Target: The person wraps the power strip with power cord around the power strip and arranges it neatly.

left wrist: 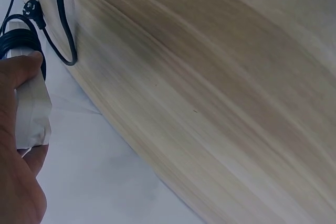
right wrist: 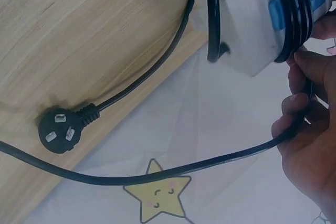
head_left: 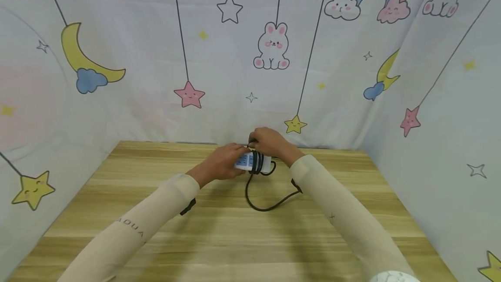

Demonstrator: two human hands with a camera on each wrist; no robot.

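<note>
A white power strip (head_left: pixel 244 162) with blue socket faces is held up over the far part of the table, a black cord (head_left: pixel 256 162) wound round its middle in several turns. My left hand (head_left: pixel 224 162) grips one end of the strip, thumb on one side and fingers on the other. Close to the windings, my right hand (head_left: pixel 270 142) pinches the cord between thumb and curled fingers. In the right wrist view, a black three-pin plug (right wrist: pixel 61 129) lies on the wood at the cord's end. A loose loop of cord hangs below the strip in the head view.
The wood-grain table (head_left: pixel 235 238) ends at a white cloth backdrop (head_left: pixel 148 112) printed with stars, moons and rabbits. More printed cloth (head_left: pixel 450 156) stands along the right side. Both forearms, in pale sleeves (head_left: pixel 137 225), reach across the table.
</note>
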